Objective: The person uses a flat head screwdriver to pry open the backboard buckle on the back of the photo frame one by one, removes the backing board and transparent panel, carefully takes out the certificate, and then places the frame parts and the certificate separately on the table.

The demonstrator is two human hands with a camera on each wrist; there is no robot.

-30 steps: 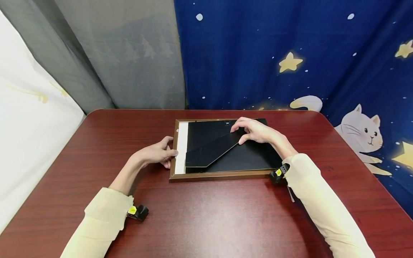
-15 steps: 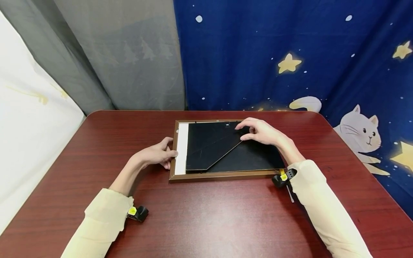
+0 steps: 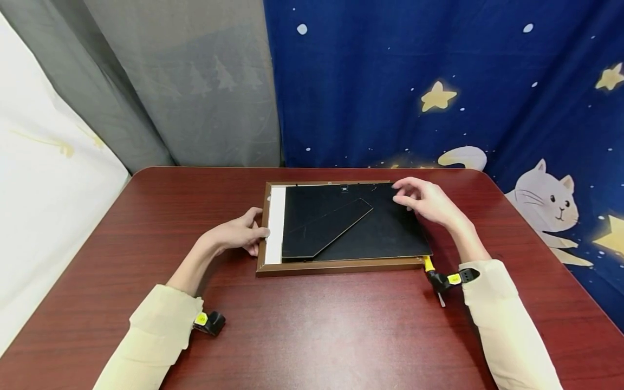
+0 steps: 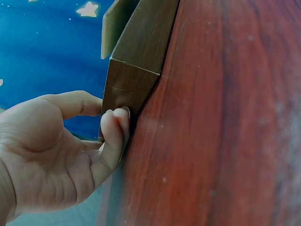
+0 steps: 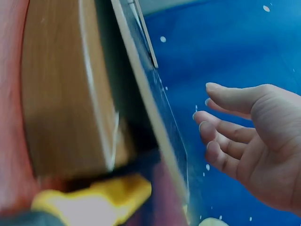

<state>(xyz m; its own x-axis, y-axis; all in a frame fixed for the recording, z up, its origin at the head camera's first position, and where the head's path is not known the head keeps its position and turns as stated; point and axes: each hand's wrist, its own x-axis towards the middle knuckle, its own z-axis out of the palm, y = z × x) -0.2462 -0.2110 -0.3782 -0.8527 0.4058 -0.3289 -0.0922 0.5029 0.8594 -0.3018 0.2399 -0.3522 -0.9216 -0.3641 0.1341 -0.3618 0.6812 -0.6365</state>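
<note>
A brown picture frame [image 3: 341, 266] lies back side up on the table. Its black backing board [image 3: 397, 233] sits shifted to the right, with a white strip [image 3: 277, 225] bare at the left. The easel leg [image 3: 326, 230] lies folded down on the board. My left hand [image 3: 239, 232] holds the frame's left edge, thumb on top and fingers curled against the outer side. Over the board's far right corner, my right hand [image 3: 424, 201] is held with loosely bent fingers, nothing between them. In the right wrist view, the board's edge [image 5: 146, 94] stands raised above the frame's side [image 5: 66, 89].
A yellow object [image 3: 428, 264] lies at the frame's near right corner, partly hidden by the right wrist camera [image 3: 437, 281]. Dark red tabletop [image 3: 312, 336] surrounds the frame. Blue and grey curtains [image 3: 365, 81] hang behind the table.
My right hand has let go of the easel leg and moved right, to the board's far corner. The leg has dropped flat onto the board. My left hand has stayed put.
</note>
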